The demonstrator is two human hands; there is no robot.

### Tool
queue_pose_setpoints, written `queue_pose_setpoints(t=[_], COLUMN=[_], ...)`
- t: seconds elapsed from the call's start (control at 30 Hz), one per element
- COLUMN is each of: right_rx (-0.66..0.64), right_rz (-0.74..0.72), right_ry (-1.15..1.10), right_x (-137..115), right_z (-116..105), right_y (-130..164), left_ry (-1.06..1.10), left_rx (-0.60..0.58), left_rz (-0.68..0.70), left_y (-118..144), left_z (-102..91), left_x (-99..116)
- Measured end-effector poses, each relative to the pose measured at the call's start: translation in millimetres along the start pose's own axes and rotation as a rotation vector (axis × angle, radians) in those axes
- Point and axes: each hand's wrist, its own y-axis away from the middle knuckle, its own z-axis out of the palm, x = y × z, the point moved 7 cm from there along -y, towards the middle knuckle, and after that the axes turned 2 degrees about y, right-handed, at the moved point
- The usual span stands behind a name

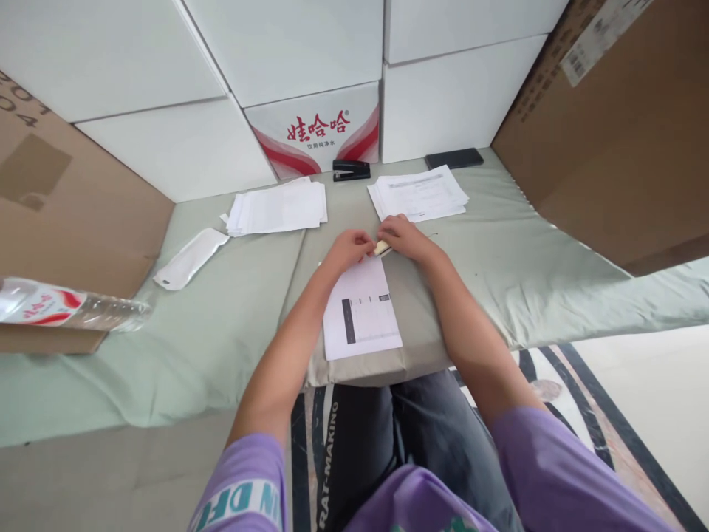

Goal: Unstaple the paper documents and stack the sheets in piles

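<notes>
Pale green cushioned mat (221,325) walled by white cartons (166,66) and brown cardboard (620,148). Left hand (348,250) and right hand (404,236) both pinching small yellowish object (382,248) atop printed white sheet (362,310).

I see even, bright daylight, soft shadows, wide-angle bending at the edges, and slight blur at 9 o'clock.

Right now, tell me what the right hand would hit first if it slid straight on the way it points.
Probably the left hand: the right hand points leftward at it across the small object pinched between their fingers.
</notes>
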Motion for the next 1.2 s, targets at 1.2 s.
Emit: queue_pose_setpoints(t=[1.2], right_rx=[-0.009], right_rz=[0.062], right_ry=[0.366], right_x=[-16], right_z=[22], right_y=[-5], left_ry=[-0.119], left_rx=[-0.133], left_rz=[-0.307], left_y=[-12], left_z=[3.0], left_x=[-10])
